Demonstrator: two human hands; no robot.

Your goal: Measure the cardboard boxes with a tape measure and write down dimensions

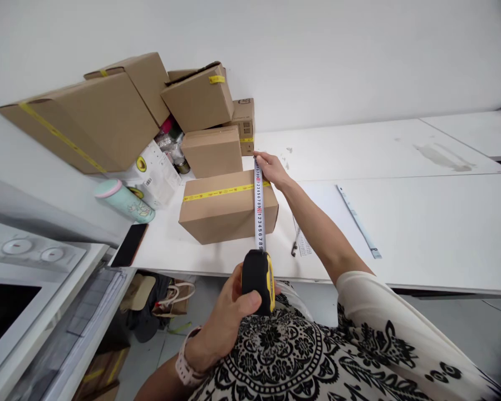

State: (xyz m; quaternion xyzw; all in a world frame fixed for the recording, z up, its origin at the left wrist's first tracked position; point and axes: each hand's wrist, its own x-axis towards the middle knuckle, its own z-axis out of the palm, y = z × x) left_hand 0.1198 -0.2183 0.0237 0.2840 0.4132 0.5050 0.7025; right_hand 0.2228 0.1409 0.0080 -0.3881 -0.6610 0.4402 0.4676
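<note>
- White table (421, 234) set against a plain white wall (359, 55).
- Cardboard box (217, 214) with a yellow strip across its top sits on the table, left of centre and near the front edge.
- Left hand (227, 314) is closed round a black-and-yellow tape measure (259, 281), held just off the table's near edge in front of the box. Pale watch strap on that wrist.
- Blade (259, 209) is drawn out, running from the case up the box's front face and across its top.
- Right hand (272, 169) is at the box's far top edge, fingertips pinched on the end of the blade, arm stretched over the table.
- Behind the box, a pile of boxes (121, 106) leans at the wall, several tilted.
- Mint bottle (124, 201) with a pink lid lies on its side left of the box. Black phone (129, 245) lies at the table's left corner.
- Right of the arm, a pen (294, 248) and a long ruler (359, 220) lie flat.
</note>
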